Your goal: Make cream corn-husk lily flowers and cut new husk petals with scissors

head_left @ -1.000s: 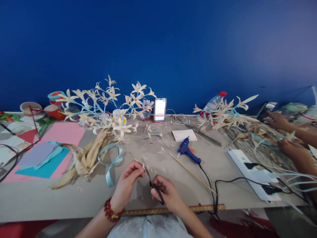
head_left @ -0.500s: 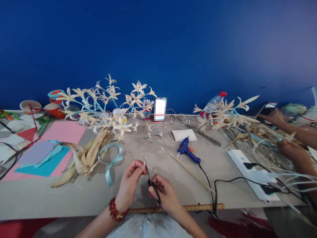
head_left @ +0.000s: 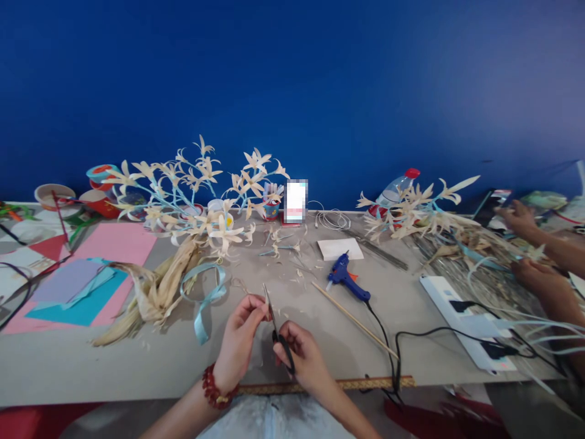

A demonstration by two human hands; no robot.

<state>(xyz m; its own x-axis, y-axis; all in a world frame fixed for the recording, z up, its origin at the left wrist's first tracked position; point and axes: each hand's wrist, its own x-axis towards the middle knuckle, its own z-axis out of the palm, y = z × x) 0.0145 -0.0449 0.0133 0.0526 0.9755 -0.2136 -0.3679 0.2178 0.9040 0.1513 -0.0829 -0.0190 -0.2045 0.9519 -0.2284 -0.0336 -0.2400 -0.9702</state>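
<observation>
My right hand [head_left: 304, 353] grips black-handled scissors [head_left: 283, 349], whose blades point up and away from me. Thumb and fingers of my left hand [head_left: 244, 329] are pinched together right beside the blades. Whatever small pale piece they hold is too small to make out. A light-blue ribbon [head_left: 201, 326] curls on the table to the left of my hands, next to a bunch of dried corn husks [head_left: 158, 299]. Beyond the scissors lie small husk flowers [head_left: 286, 247] with blue stems, among pale scraps.
To the right are a wooden stick [head_left: 351, 317], a blue glue gun [head_left: 347, 277] and a white power strip [head_left: 461, 329] with cords. Husk-flower branches [head_left: 183, 195] and a phone [head_left: 295, 201] stand at the back. Another person's hands [head_left: 532, 277] work at the far right.
My hands and the scissors have barely moved. At the far right, the other person's upper hand has drawn slightly back from the dark phone-like object.
</observation>
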